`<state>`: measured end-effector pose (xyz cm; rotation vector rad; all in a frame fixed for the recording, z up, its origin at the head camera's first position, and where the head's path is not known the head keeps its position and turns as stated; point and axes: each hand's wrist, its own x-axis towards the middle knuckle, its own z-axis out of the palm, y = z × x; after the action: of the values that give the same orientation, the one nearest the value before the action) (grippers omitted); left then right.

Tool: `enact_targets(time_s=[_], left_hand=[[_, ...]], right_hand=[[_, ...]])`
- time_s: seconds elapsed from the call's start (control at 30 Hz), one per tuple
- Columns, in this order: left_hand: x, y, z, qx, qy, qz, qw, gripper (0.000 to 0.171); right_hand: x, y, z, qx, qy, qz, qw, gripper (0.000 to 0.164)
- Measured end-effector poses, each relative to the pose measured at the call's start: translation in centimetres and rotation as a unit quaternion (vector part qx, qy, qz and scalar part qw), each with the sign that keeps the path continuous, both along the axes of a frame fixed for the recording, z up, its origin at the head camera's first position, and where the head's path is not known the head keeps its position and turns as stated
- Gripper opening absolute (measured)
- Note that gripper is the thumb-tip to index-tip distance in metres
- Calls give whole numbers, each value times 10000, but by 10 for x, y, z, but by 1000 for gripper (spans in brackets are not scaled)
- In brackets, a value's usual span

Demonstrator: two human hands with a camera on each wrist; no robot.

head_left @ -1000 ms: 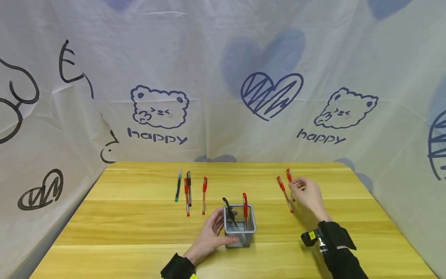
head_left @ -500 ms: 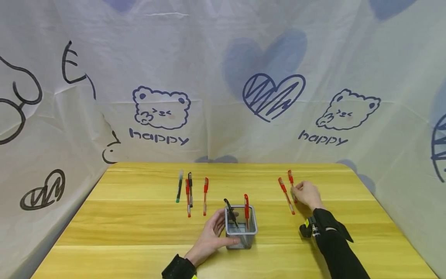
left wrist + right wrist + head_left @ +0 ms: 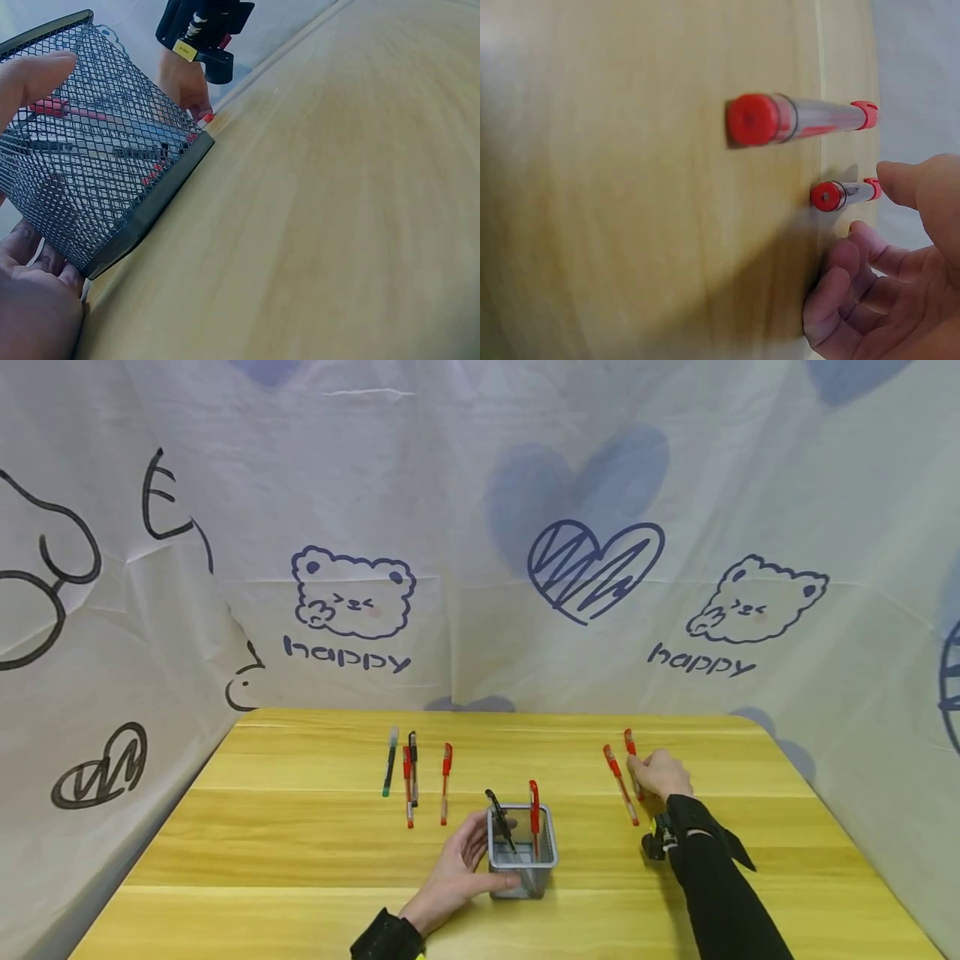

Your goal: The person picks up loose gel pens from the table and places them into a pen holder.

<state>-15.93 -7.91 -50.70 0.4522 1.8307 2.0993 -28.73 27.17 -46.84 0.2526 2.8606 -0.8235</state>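
My left hand [image 3: 457, 877] holds a silver mesh pen holder [image 3: 538, 881] around its side, thumb in front. Inside lean a black pen [image 3: 501, 822] and a red pen [image 3: 535, 810]. In the left wrist view the thumb lies along the mesh wall [image 3: 112, 180]. My right hand [image 3: 662, 774] is over the right-hand one of two red-capped gel pens [image 3: 631, 743], hiding part of it. In the right wrist view that pen [image 3: 855, 193] lies between thumb and bent fingers, which stand apart. The second red pen [image 3: 622, 787] lies just to its left.
Left on the wooden table [image 3: 285, 835] lie a green-tipped pen [image 3: 390, 764], a black pen [image 3: 414, 768] touching or close to a red pen [image 3: 408, 785], and another red pen [image 3: 446, 781]. A printed white cloth [image 3: 465, 527] hangs behind the table.
My right hand has come down to the right-hand red pen, its wrist shifting forward and left. My left hand stays at the pen holder. The head view has shifted slightly.
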Motion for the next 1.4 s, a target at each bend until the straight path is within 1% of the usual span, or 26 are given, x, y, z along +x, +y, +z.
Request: enact_targets(time_s=[0.13, 0.57, 0.87, 1.0, 1.13, 1.4], left_hand=[[1, 0, 1, 24, -19, -31, 10000, 86], [1, 1, 2, -5, -23, -27, 10000, 87], [0, 1, 1, 3, -3, -11, 10000, 87], [1, 1, 1, 34, -7, -27, 10000, 88], [1, 1, 1, 9, -51, -3, 10000, 88], [0, 0, 0, -29, -3, 19, 10000, 88]], right_hand=[[1, 0, -1, 20, -72, -49, 10000, 58], [2, -7, -1, 398, -210, -368, 9983, 43], [-1, -7, -4, 511, -273, -411, 9975, 45], [-1, -7, -5, 495, -290, -449, 9973, 40], [0, -6, -6, 496, -269, -374, 9977, 35], [2, -5, -7, 425, -241, -332, 9983, 32]])
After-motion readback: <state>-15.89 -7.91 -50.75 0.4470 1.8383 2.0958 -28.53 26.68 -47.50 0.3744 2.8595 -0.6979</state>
